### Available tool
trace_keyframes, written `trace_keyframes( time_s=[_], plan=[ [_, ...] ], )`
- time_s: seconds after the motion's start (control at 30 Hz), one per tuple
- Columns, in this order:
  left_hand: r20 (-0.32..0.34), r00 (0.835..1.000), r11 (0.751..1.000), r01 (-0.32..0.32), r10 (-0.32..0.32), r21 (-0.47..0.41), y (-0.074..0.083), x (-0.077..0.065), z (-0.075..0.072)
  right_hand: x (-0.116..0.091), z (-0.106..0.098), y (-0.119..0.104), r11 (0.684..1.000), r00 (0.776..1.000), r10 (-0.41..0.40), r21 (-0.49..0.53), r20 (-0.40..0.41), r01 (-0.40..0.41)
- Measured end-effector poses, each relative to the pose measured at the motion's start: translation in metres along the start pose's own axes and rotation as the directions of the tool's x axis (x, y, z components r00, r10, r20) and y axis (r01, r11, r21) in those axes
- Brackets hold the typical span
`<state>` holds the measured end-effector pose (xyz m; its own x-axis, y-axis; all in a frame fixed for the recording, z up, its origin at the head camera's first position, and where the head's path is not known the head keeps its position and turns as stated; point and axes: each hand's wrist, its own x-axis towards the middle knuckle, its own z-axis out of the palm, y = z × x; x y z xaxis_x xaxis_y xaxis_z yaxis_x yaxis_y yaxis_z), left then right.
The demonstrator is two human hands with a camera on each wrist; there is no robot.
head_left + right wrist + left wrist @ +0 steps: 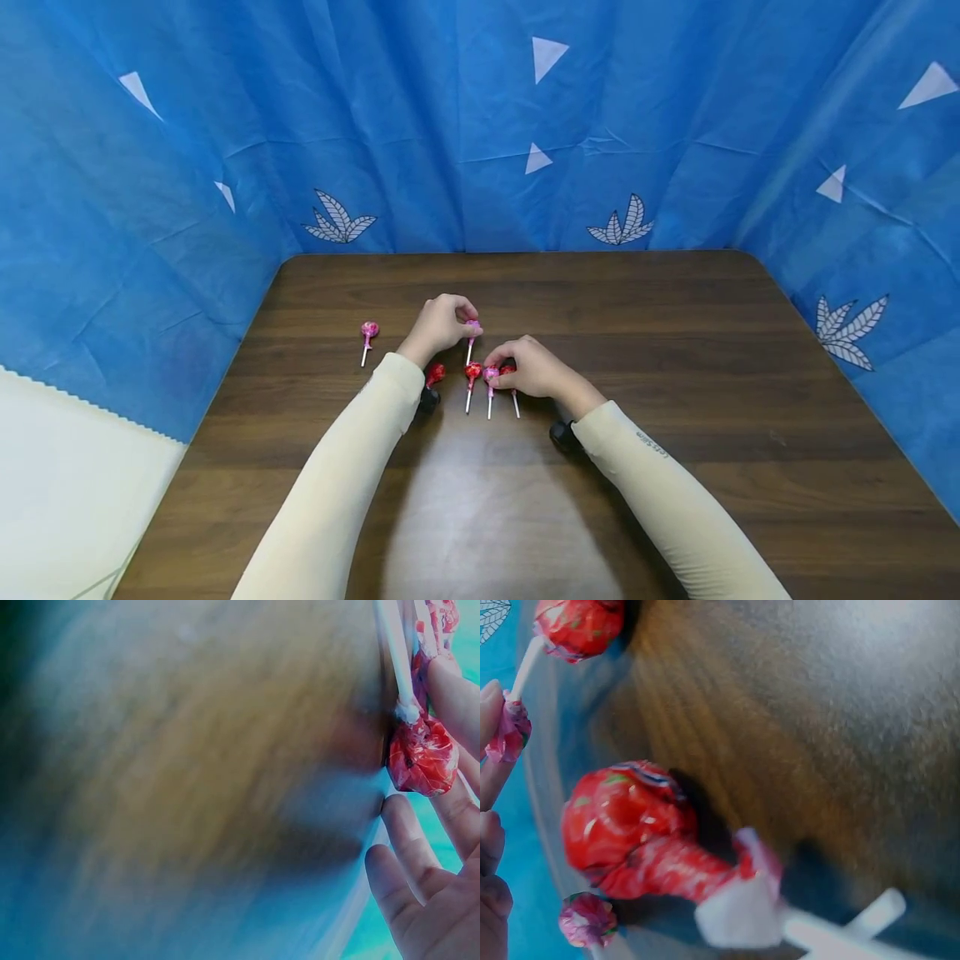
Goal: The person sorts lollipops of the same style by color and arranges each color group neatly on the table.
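My left hand (pixel 442 323) pinches a pink-wrapped lollipop (pixel 472 324) between thumb and fingers, its white stick pointing toward me. Just nearer, a red lollipop (pixel 472 372) lies on the table. To its right, my right hand (pixel 531 367) has thumb and index finger around the head of another pink lollipop (pixel 491 374). A second red lollipop (pixel 515 402) lies partly hidden under that hand; in the right wrist view its red head (pixel 424 757) is beside the thumb, the other fingers spread. Below the left wrist is one more red lollipop (pixel 436 373), large in the left wrist view.
A pink lollipop (pixel 370 331) lies apart on the left of the dark wooden table (pixel 675 333). Blue curtains (pixel 465 125) with white triangles and leaf prints hang behind and along the sides. Black wrist straps (pixel 562 437) sit under both cream sleeves (pixel 660 492).
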<state>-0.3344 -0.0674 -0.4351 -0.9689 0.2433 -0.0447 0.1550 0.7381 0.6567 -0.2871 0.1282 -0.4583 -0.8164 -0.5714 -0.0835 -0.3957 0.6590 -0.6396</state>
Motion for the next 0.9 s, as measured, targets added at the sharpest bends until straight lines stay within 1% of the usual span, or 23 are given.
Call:
trace_keyframes(
  time_s=[0.2,0.33,0.47,0.57,0.77,0.9],
  plan=[
    [0.003,1.000,1.000,0.022,-0.022,-0.001,-0.005,0.003,0.006,0.002,0.002,0.001,1.000,1.000,-0.027,-0.009,-0.002,0.027],
    [-0.006,0.999,0.999,0.037,-0.037,-0.018,-0.008,0.005,0.005,0.002,0.002,0.000,1.000,1.000,-0.023,-0.011,0.008,0.023],
    [0.000,0.998,0.998,0.057,-0.057,0.002,-0.009,0.006,0.006,0.002,0.001,0.000,1.000,1.000,-0.013,-0.015,0.018,0.013],
    [-0.001,0.997,0.996,0.076,-0.076,0.040,-0.007,0.006,0.009,0.002,0.001,0.001,1.000,1.000,-0.004,-0.017,0.020,0.004],
    [0.010,0.998,0.995,0.054,-0.055,0.084,-0.002,0.006,0.012,0.003,-0.001,0.002,1.000,1.000,0.010,-0.010,0.022,-0.010],
    [0.011,0.998,0.995,0.056,-0.057,0.078,-0.001,0.005,0.013,0.002,-0.003,0.004,1.000,1.000,-0.001,0.007,0.024,0.001]
  ],
)
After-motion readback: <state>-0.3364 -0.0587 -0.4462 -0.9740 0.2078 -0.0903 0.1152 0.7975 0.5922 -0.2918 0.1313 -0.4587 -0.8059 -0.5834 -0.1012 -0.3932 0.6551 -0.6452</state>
